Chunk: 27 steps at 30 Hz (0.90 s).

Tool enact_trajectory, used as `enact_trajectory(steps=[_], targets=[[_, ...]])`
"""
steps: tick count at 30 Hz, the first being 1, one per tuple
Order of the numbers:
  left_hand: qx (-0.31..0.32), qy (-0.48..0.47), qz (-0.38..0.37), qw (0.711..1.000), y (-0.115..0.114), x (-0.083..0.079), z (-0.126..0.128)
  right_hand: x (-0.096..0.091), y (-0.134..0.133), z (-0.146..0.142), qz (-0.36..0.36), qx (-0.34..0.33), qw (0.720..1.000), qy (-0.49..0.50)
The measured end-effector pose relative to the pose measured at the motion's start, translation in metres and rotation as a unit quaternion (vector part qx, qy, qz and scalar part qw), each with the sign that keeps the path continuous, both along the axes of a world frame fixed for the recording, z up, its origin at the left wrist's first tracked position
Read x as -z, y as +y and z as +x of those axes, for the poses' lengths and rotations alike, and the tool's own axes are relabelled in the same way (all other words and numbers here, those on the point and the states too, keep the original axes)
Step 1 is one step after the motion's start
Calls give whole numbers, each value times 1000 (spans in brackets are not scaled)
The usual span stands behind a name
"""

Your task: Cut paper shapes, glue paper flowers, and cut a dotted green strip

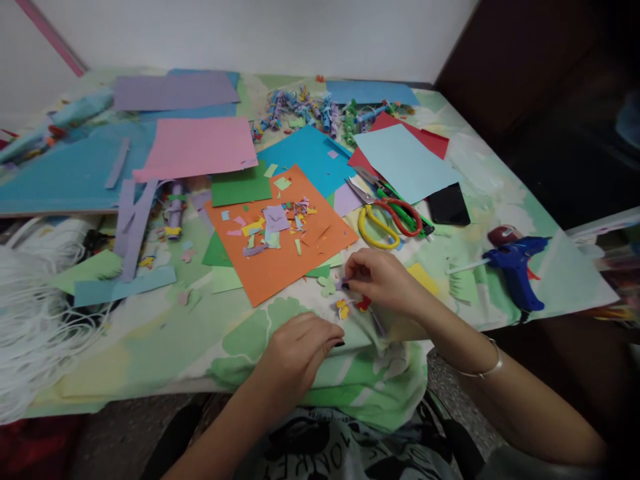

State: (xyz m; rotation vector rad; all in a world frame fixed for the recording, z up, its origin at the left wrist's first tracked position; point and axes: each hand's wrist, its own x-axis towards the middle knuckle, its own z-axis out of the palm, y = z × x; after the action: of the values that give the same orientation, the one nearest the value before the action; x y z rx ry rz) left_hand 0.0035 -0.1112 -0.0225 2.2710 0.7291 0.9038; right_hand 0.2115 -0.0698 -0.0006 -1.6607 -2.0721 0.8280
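Observation:
My right hand [385, 279] pinches a small purple paper piece [341, 284] between thumb and fingertips, just over the table. Beside it lies a light green butterfly-shaped paper cutout [327, 287]. A yellow paper cutout [343, 309] and a red paper cutout [364, 303] sit below that hand. Near the table's front edge, my left hand [303, 347] has its fingers drawn together, thumb against them; anything between them is hidden. An orange paper sheet [265, 273] covered with paper scraps is in front of both hands.
Yellow-and-red-handled scissors [380, 227] lie beyond my right hand, close to a black phone [450, 204]. A blue glue gun [517, 267] rests at the right edge. White string [45, 327] heaps at the left. Coloured sheets and rolled paper strands [300, 110] fill the back.

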Motion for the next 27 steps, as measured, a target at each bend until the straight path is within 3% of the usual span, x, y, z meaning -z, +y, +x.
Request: enact_trajectory(steps=[3,6,10,12,14,16,18,23,27], targets=[[0,7,-3,1000,-1,1,-2,-4,9,6,-16,33,998,60],[2,14,-3,1000,-2,1,-3,-8,26,11,23,74,994,82],[2,11,-3,1000,-2,0,-2,-15,36,10,103,97,990,-3],[-1,4,-3,1000,0,-1,-2,-20,27,6,148,60,987,0],[-9,-12,6,1000,2,-4,-1,-26,11,2,111,-51,989,79],[-19,-24,16,999,4,-7,-1,-28,-7,-1,13,-174,974,144],[-24,-30,21,999,5,-11,0,-26,-21,-1,-52,-234,957,162],[-25,-39,22,999,9,-20,4,-22,-32,10,-80,-200,960,181],[-50,-31,23,998,15,-23,6,-35,-30,24,-69,-152,978,129]])
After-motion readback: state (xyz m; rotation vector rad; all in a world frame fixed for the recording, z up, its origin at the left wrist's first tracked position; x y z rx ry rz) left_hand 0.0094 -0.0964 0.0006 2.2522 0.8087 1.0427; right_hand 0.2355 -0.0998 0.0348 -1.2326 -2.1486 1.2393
